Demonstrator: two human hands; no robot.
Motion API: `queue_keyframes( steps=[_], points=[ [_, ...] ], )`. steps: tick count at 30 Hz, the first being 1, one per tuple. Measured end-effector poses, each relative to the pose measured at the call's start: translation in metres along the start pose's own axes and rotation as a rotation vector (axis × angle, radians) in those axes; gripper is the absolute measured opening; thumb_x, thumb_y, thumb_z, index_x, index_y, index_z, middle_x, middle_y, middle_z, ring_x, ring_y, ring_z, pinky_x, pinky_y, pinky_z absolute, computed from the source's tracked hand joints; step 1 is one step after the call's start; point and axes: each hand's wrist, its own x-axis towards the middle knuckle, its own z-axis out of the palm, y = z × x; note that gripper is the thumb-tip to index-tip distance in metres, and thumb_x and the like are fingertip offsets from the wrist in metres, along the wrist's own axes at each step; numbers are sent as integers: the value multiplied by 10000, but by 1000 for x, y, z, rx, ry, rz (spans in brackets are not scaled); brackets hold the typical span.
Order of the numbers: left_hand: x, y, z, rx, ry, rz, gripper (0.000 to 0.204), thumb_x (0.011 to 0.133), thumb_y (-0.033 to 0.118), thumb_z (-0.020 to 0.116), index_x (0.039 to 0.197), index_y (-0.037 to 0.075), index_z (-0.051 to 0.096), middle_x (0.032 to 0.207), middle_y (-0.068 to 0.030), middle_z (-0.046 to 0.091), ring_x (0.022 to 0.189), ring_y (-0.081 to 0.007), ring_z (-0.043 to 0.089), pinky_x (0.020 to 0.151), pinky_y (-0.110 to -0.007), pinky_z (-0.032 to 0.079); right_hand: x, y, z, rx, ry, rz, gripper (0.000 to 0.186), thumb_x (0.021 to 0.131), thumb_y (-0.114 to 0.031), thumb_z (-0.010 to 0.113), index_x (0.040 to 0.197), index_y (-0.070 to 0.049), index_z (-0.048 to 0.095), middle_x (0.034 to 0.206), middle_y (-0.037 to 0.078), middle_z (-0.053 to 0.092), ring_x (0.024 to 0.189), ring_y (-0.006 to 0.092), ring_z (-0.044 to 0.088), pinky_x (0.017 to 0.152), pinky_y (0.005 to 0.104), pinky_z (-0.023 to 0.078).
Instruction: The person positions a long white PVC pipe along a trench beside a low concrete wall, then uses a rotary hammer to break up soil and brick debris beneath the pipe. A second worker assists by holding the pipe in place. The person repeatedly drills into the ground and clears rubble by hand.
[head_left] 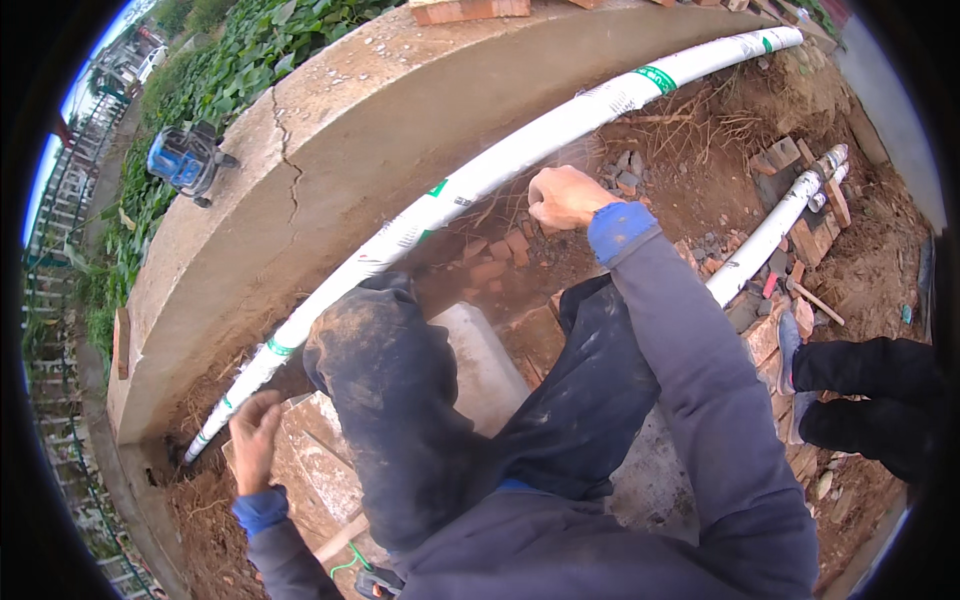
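Observation:
A long white pipe [480,188] with green bands runs along the concrete wall, from the lower left to the upper right. My right hand [568,198] is closed in a fist just below the pipe's middle stretch, apart from it. Whatever it may hold is hidden by the fingers. Near the pipe's lower left end, my left hand [256,440] has its fingers curled together. It is beside the pipe, and I cannot make out anything in it. My bent knees lie between the two hands, over a pale concrete block [480,350].
A cracked concrete wall [240,240] curves along the far side, carrying a blue and black device [188,160] and bricks. Broken bricks [490,265] litter the dirt trench. Another white pipe [760,245] lies at right, near another person's legs [860,400]. A green cord [348,562] is below.

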Motion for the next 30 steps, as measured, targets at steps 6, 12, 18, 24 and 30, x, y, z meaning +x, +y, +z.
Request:
queue_keyframes(
  steps=[6, 12, 18, 24, 30],
  points=[
    [24, 4, 18, -126, -10, -122, 219, 971, 111, 670, 1125, -41, 701, 964, -58, 716, 873, -125, 656, 753, -264, 529, -12, 7, -22, 172, 23, -14, 265, 797, -134, 617, 946, 25, 768, 948, 305, 720, 957, 439, 715, 895, 481, 557],
    [25, 1, 61, -120, -126, -338, 209, 984, 174, 665, 1092, -2, 699, 967, -59, 721, 862, -138, 698, 723, -269, 562, -5, 5, -33, 66, -243, -28, 263, 835, -136, 578, 954, 1, 769, 954, 270, 729, 964, 440, 706, 873, 486, 554],
    [99, 43, 76, -52, -190, -187, 229, 972, 146, 656, 1088, -44, 711, 944, -57, 715, 807, -113, 647, 754, -261, 538, -15, 12, -37, 58, -204, 29, 242, 815, -128, 579, 914, -16, 769, 910, 250, 729, 919, 447, 701, 837, 494, 553],
    [239, 71, 148, 524, -158, 273, 412, 956, 258, 664, 1191, -81, 670, 1035, -252, 722, 983, -402, 695, 880, -431, 533, -12, 19, -12, 57, -428, 77, 238, 851, -144, 618, 1000, -48, 777, 978, 214, 749, 978, 414, 710, 875, 473, 561],
    [337, 28, 230, 681, -211, 773, 758, 870, 474, 720, 1445, 22, 525, 1364, -267, 544, 1237, -450, 556, 1049, -514, 448, 40, 35, 106, -17, -771, 200, 284, 848, -123, 604, 1046, -8, 772, 1047, 229, 748, 1048, 407, 707, 906, 472, 560]
  ],
)
